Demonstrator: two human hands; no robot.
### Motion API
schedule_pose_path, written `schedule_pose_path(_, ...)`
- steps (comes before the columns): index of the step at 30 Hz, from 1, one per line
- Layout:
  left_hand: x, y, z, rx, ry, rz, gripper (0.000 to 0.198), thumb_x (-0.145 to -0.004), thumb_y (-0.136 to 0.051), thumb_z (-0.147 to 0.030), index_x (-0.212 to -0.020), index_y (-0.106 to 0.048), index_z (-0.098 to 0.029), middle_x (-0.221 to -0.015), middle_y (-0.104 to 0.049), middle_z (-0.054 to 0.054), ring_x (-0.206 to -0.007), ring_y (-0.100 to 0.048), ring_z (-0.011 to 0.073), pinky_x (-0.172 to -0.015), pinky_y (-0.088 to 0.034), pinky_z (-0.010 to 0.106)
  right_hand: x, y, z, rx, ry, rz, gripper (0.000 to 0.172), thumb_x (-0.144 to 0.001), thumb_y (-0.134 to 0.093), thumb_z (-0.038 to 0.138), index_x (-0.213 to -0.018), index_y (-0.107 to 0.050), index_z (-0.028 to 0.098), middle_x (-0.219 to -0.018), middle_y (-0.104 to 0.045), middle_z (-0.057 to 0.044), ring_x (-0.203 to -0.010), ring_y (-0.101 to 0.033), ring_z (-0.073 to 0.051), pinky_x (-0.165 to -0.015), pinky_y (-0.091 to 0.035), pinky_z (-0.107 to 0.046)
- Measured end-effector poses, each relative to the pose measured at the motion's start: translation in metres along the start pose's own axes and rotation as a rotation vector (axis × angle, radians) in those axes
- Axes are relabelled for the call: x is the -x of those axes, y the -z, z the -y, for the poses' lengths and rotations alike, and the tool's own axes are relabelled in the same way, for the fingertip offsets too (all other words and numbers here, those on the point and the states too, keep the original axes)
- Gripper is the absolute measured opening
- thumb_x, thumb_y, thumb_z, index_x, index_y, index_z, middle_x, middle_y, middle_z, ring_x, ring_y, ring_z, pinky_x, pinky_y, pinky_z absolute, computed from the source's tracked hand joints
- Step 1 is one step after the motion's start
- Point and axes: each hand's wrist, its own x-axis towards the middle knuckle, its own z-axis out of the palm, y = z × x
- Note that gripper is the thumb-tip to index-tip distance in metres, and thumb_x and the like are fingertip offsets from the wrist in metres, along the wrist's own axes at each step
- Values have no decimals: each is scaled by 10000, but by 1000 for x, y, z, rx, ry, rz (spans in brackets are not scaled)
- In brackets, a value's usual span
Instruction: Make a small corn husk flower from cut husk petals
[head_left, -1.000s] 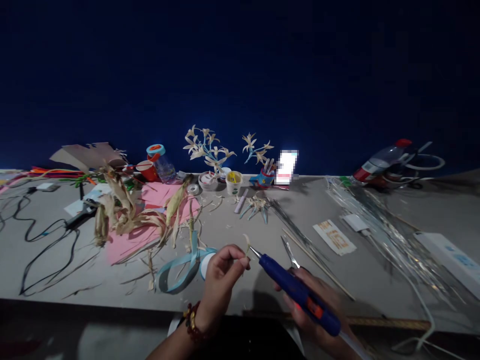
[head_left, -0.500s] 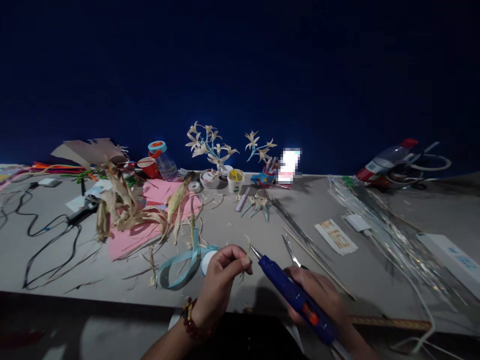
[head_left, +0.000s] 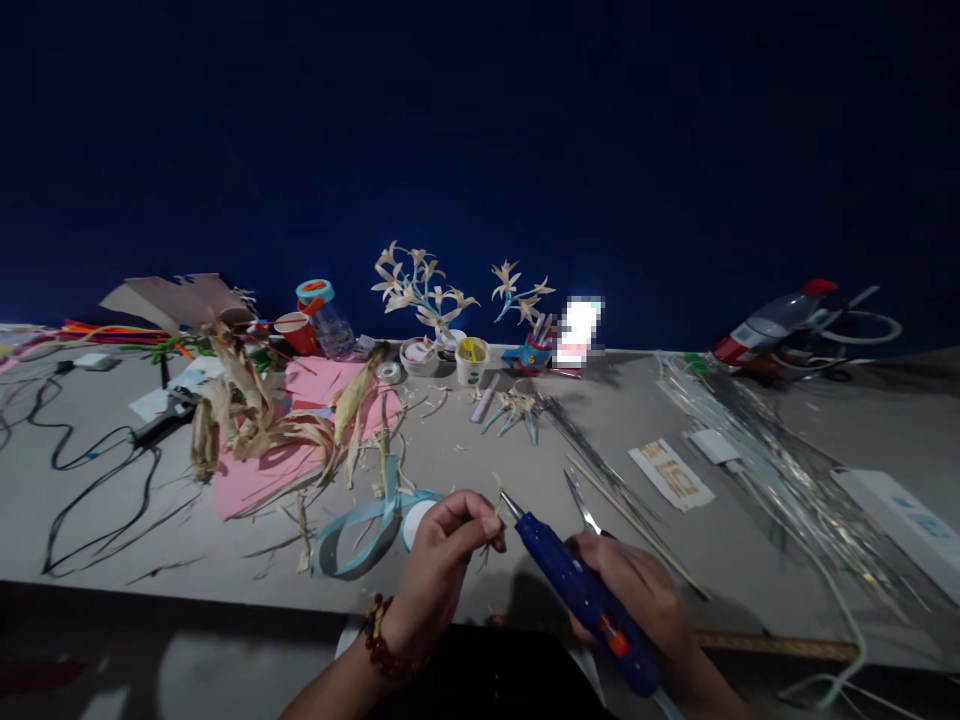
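Between the thumb and fingers of my left hand (head_left: pixel 454 540) is pinched a small pale husk piece (head_left: pixel 499 508), thin and partly hidden by the fingertips. My right hand (head_left: pixel 637 595) is wrapped round a dark blue glue gun (head_left: pixel 574 580) with an orange-red trigger. Its metal nozzle points up and left, close to the husk piece; whether they touch I cannot tell. A roll of light blue ribbon (head_left: pixel 352 545) lies left of my left hand. Beyond my right hand lie scissors (head_left: pixel 583 505), their handles partly covered by it.
Dried corn husks (head_left: pixel 259 430) lie on pink paper (head_left: pixel 262 480) at left. Husk flowers on blue stems (head_left: pixel 424 295) stand at the back near a white cup (head_left: pixel 472 365). Wire stems (head_left: pixel 600 455) and clear-wrapped bundles (head_left: pixel 780 470) spread across the right. A bottle (head_left: pixel 772 325) leans at the back.
The rear of the glue gun has shifted slightly left, with my right hand moving along. My left hand keeps its pinch in nearly the same place.
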Motion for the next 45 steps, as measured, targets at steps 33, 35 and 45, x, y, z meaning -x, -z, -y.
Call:
schedule_pose_path(33, 0, 2, 0, -17, -24, 31, 157, -752, -769, -241, -669, -664, -159, -631, -604, 6, -663, -523, 148, -686, -384, 275, -10, 5, 6, 45, 50, -86, 128, -939, -405, 275, -943, -526, 234, -760, -709, -32, -650, -686, -198, -631, -510, -271)
schedule_pose_path(35, 0, 2, 1, -19, -26, 27, 154, -751, -769, -239, -671, -664, -159, -633, -606, 5, -666, -525, 149, -686, -382, 275, -9, 3, 5, 37, 30, -84, 142, -946, -397, 264, -921, -533, 230, -758, -704, -35, -657, -678, -195, -642, -503, -271)
schedule_pose_path(45, -1, 3, 2, -23, -36, 22, 135, -756, -759, -221, -673, -672, -160, -639, -621, 3, -659, -520, 143, -678, -377, 274, -1, 1, 2, -3, 15, -52, 174, -948, -419, 297, -893, -566, 222, -746, -698, -42, -662, -670, -205, -646, -508, -280)
